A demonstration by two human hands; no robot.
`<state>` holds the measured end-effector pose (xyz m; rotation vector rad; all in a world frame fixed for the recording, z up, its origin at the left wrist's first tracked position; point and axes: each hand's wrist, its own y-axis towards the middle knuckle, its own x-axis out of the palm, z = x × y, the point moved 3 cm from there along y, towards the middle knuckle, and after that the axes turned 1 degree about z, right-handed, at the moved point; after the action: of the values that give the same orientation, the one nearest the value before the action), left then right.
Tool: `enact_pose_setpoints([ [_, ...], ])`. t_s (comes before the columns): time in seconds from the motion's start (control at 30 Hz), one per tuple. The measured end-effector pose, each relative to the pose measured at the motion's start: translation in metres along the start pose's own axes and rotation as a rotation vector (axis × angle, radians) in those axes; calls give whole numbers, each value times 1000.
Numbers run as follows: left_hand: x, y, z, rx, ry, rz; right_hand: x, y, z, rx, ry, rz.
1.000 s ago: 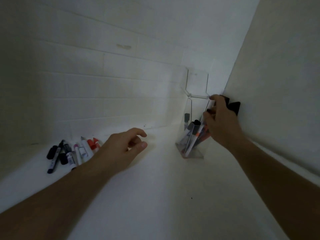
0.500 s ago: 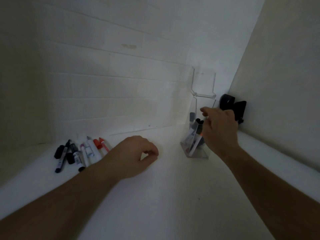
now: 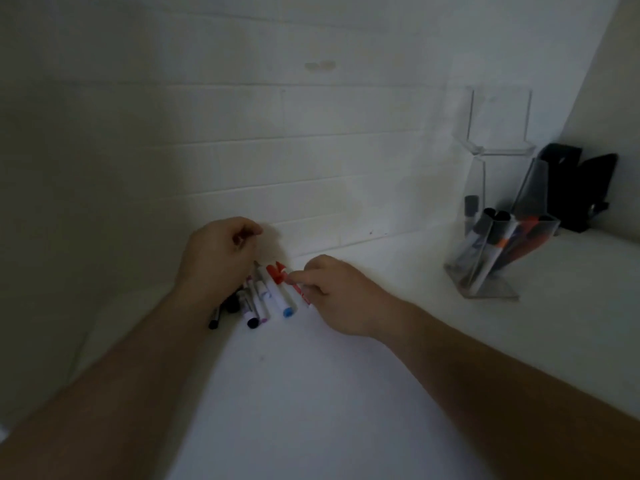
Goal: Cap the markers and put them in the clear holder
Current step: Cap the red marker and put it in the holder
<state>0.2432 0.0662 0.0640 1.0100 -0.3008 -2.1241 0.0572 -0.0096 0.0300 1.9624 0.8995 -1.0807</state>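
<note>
Markers point(image 3: 266, 296) lie bunched on the counter point(image 3: 311, 393) under my hands, well apart from the clear holder point(image 3: 498, 237). My right hand point(image 3: 337, 294) pinches the red marker point(image 3: 294, 284); my left hand point(image 3: 216, 252) hovers curled, seemingly empty. Next, I judge: lift, cap, carry over.

White markers point(image 3: 268, 296) w/ red, blue, black ends; clear holder point(image 3: 498, 237), black and orange inside; white counter point(image 3: 346, 393).
</note>
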Motion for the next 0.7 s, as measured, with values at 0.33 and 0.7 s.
enact_pose_setpoints([
  [0.33,40,-5,8,90,550,-291,-29,-27,41,243,-379,94],
  [0.7,47,-4,22,146,386,-187,-38,-57,60,235,30,383],
])
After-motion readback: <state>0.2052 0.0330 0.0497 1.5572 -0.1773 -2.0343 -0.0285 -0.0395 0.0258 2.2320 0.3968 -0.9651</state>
